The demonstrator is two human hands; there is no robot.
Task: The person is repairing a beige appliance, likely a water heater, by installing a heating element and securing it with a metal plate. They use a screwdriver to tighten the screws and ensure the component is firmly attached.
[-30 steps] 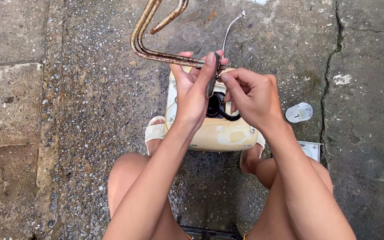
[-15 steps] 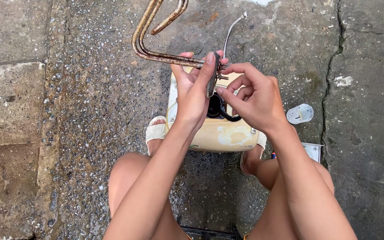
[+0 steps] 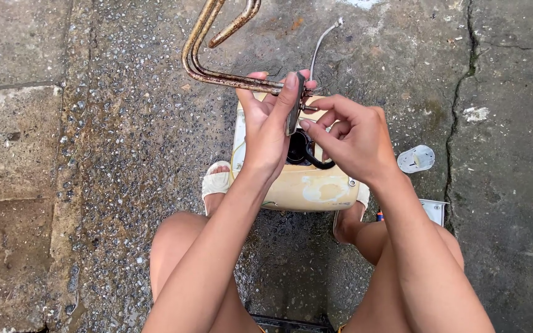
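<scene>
The left hand (image 3: 266, 126) holds a rusty bent heating element (image 3: 208, 58) by its small metal flange (image 3: 295, 105), fingers closed round it. The element's long axis runs away up-left from the grip, over the wet concrete floor (image 3: 94, 185). The right hand (image 3: 350, 139), just beside it, pinches at the flange's terminal end (what it grasps is probably a small fitting; unclear). A cream casing (image 3: 303, 185) lies directly beneath.

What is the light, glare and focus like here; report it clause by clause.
Head view: soft, even daylight, no hard shadows; the wet grey concrete ground glints faintly; the rusty bent metal tube and cream plastic housing are sharp; the left hand and right hand show no motion blur; the forearms at the bottom edge look stretched by the wide lens.
</scene>
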